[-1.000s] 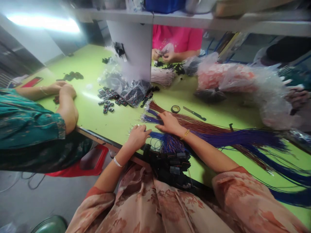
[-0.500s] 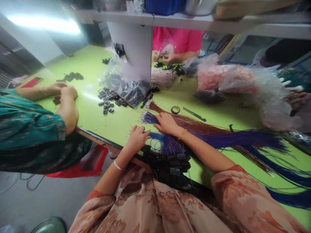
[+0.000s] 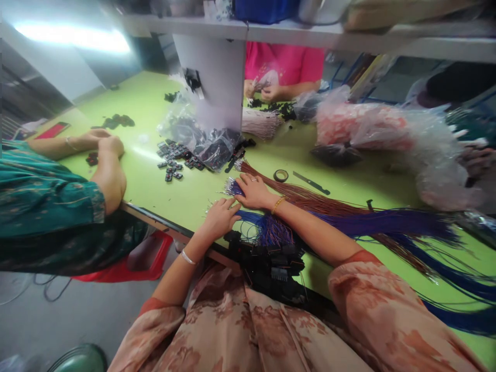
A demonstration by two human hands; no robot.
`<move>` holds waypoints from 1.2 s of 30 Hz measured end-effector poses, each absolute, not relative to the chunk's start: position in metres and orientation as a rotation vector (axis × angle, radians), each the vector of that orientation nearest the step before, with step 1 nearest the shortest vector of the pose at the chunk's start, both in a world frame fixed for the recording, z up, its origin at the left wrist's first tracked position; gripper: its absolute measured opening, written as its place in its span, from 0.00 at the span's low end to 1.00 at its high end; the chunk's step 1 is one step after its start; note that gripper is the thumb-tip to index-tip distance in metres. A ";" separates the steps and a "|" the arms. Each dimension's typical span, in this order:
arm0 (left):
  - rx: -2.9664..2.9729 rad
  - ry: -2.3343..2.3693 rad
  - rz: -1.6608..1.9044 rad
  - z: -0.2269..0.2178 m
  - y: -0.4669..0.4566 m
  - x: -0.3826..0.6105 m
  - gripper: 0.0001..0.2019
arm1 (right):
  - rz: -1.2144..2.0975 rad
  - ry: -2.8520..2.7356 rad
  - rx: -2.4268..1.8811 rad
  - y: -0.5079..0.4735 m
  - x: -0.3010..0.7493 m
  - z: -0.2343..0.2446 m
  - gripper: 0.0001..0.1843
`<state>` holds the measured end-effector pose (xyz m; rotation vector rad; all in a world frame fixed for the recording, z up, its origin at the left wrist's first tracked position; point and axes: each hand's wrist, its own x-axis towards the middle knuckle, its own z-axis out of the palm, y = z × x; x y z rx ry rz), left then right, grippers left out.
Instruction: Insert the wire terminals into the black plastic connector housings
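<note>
Head view looks down on a lime-green worktop (image 3: 163, 191) where the person's two bare hands meet over loose wiring near the near edge. The right hand (image 3: 253, 192) lies palm down, fingers spread flat and not closed round anything, pressing on the tips of a long bundle of thin blue-violet insulated wires (image 3: 387, 222). That bundle runs from under the hand away toward the right edge, fanning and blurring there; its left ends show small bare silvery tips just beside the fingers. Alongside it, on the far side and touching it, lies a bundle of thin reddish-brown wires (image 3: 310, 199), its ends splayed just beyond the right hand. The left hand (image 3: 220, 217) rests on the near edge, fingers loosely curled and touching the blue wire ends; whether it pinches a strand cannot be told. Just nearer the person, a cluster of black plastic connector housings (image 3: 271, 261) hangs over the near edge, with short blue and red leads looping out of them toward the hands.

Beyond the hands sit a small dark roll of tape (image 3: 280, 175) and a slim dark-handled blade tool (image 3: 311, 183). Small black connector pieces (image 3: 172, 160) are scattered toward the middle, beside clear plastic bags (image 3: 205, 142). A co-worker's teal sleeve (image 3: 46, 196) and forearm rest at the left edge; another person in a pink shirt (image 3: 284, 62) works at the far edge.
</note>
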<state>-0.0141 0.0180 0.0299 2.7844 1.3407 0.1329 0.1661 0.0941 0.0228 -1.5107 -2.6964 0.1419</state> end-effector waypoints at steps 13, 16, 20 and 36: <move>2.714 1.334 0.184 0.028 0.016 -0.037 0.22 | 0.175 -2.585 -1.523 0.100 0.166 0.032 0.29; 2.678 1.359 0.284 0.024 0.014 -0.038 0.21 | 0.195 -2.512 -1.497 0.092 0.172 0.051 0.25; 2.657 1.359 0.369 0.022 0.012 -0.039 0.20 | 0.447 -2.632 -1.324 0.065 0.179 0.066 0.15; 2.487 1.510 0.679 0.025 0.021 -0.064 0.19 | 0.306 -2.989 -1.408 0.037 0.178 0.060 0.13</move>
